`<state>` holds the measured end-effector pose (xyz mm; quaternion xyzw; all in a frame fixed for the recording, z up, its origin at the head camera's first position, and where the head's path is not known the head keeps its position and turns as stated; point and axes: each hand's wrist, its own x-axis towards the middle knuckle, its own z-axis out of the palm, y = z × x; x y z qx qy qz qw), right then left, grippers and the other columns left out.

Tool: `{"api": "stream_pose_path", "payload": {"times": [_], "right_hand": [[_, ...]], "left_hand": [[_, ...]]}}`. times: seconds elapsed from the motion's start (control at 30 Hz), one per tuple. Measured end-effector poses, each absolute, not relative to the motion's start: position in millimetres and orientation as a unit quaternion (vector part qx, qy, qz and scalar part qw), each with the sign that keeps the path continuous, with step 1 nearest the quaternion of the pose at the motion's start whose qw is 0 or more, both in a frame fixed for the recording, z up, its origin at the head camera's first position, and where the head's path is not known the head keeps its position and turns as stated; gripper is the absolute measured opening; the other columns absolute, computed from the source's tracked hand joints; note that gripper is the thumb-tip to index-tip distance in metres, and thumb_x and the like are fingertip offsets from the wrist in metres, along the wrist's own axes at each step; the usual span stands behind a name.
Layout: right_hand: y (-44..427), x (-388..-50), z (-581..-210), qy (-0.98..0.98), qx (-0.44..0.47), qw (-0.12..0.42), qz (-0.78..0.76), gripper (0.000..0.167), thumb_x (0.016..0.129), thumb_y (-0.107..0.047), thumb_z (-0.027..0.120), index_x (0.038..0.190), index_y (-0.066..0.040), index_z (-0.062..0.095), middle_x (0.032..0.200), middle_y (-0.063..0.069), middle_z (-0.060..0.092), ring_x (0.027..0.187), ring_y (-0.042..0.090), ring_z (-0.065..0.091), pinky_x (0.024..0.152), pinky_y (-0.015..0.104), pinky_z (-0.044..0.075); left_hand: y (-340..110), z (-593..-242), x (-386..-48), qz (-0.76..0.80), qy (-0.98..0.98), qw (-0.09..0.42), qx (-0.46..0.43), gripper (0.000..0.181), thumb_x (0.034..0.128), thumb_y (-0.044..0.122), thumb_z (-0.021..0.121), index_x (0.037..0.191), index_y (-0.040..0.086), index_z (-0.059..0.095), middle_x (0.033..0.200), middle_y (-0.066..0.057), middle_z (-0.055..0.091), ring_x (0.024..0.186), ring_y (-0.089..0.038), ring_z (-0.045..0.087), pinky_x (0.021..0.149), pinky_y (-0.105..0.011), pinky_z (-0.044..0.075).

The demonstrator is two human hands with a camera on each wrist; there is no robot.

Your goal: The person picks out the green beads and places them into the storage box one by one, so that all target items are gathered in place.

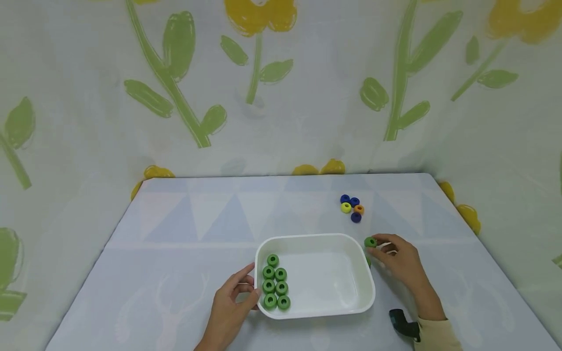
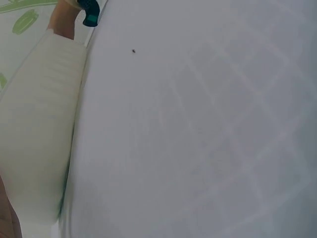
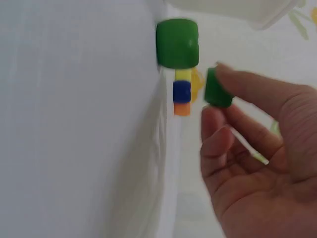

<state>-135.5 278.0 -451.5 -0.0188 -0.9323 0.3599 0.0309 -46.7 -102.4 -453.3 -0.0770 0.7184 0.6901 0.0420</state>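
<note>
A white tray (image 1: 325,312) lies on the table with several green beads (image 1: 281,288) along its left end. At that end my left hand (image 1: 230,304) grips the wall, thumb near the rim. Only a sliver of the left hand (image 2: 9,218) shows in the left wrist view, below the tray's outer wall (image 2: 42,129). Just right of the tray, my right hand (image 1: 401,258) pinches a green bead (image 1: 370,242) between thumb and finger, raised off the table. Another green bead (image 3: 177,43) sits on the table beside the tray's right wall, partly hidden in the head view.
Behind the tray's right part, a small group holds blue beads (image 1: 356,217), a yellow bead (image 1: 346,207) and an orange bead (image 1: 359,209). A dark curved device (image 1: 403,324) is at the right wrist. Flower-printed cloth (image 1: 307,97) hangs behind the table.
</note>
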Motion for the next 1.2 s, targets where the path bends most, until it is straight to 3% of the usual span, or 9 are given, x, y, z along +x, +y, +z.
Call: {"api": "stream_pose_path", "payload": {"times": [0.13,0.3,0.4,0.77,1.0,1.2], "right_hand": [[275,-136,-441,-0.931,-0.024,0.045,0.360,0.044,0.092,-0.031,0.074,0.129,-0.008,0.065,0.120,0.015,0.067,0.099,0.020,0.063,0.071,0.014,0.053],[266,-138,-424,-0.919,-0.019,0.066,0.387,0.046,0.092,-0.034,0.074,0.129,-0.009,0.065,0.119,0.015,0.068,0.090,-0.003,0.056,0.071,0.010,0.053],[255,-137,-414,-0.912,-0.014,0.071,0.405,0.044,0.092,-0.033,0.075,0.128,-0.010,0.065,0.118,0.014,0.067,0.087,-0.009,0.054,0.071,0.009,0.054],[207,-132,-406,-0.901,0.081,0.095,0.415,0.033,0.085,-0.013,0.080,0.116,-0.011,0.071,0.104,0.008,0.068,0.083,0.004,0.058,0.067,0.013,0.054],[187,-130,-409,-0.908,0.109,0.047,0.401,0.031,0.085,-0.016,0.081,0.115,-0.016,0.072,0.101,0.001,0.068,0.082,0.010,0.057,0.068,0.015,0.053],[173,-125,-409,-0.903,0.160,0.027,0.397,0.029,0.085,-0.017,0.081,0.112,-0.015,0.072,0.097,-0.003,0.068,0.078,0.003,0.056,0.066,0.017,0.053]], "left_hand": [[-102,-453,-46,0.690,0.718,0.039,-0.077,0.056,0.0887,0.002,0.071,0.142,0.007,0.055,0.116,-0.016,0.055,0.091,-0.008,0.060,0.065,-0.028,0.065],[-103,-453,-46,0.684,0.725,0.032,-0.071,0.056,0.0887,0.001,0.070,0.143,0.006,0.055,0.116,-0.016,0.055,0.091,-0.007,0.060,0.064,-0.027,0.065],[-103,-453,-47,0.686,0.723,0.030,-0.072,0.056,0.0885,0.001,0.071,0.142,0.006,0.055,0.116,-0.016,0.055,0.091,-0.006,0.060,0.065,-0.027,0.065],[-103,-453,-46,0.694,0.716,0.033,-0.065,0.056,0.0885,0.000,0.071,0.143,0.005,0.055,0.116,-0.017,0.054,0.090,-0.006,0.060,0.064,-0.028,0.065],[-103,-453,-46,0.690,0.719,0.040,-0.070,0.057,0.0889,0.002,0.071,0.143,0.005,0.054,0.117,-0.016,0.054,0.091,-0.006,0.060,0.064,-0.028,0.065],[-103,-452,-46,0.689,0.720,0.040,-0.068,0.057,0.0888,0.001,0.071,0.143,0.005,0.054,0.116,-0.016,0.054,0.091,-0.006,0.060,0.064,-0.028,0.065]]}}
